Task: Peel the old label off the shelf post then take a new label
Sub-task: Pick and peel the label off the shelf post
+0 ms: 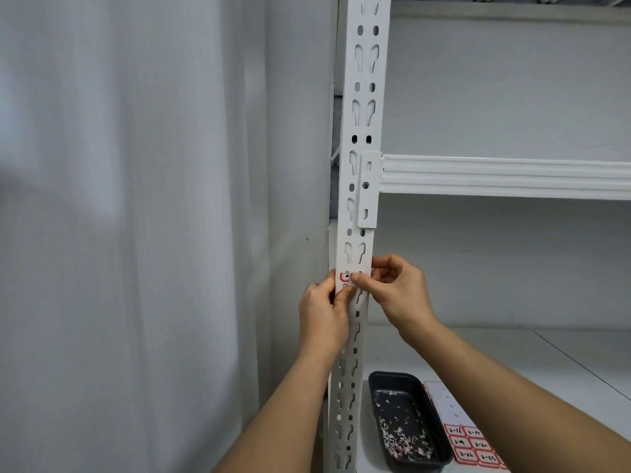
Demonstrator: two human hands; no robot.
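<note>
The old label (345, 278) is sitting on the front of the post (362, 165), just below the beam bracket, with only a red corner and a strip of white showing between the fingers. The left hand (324, 312) is bracing the post's left edge, its thumb pressing the label's lower part. The right hand (397, 288) is reaching across from the right, fingertips curled and pinching at the label's right side.

Judging by the scraps filling the black tray (408, 421) on the shelf (512, 353), this thin paper is probably tearing rather than lifting whole. It is weightless, limp and sticky-backed, so the best hold looks to be a freed corner, nail under the edge, pulling low and slowly along the post.

The new labels (473, 445) are lying on a sheet just beside the tray, equally flimsy; bending the backing should be raising a corner to pinch.
</note>
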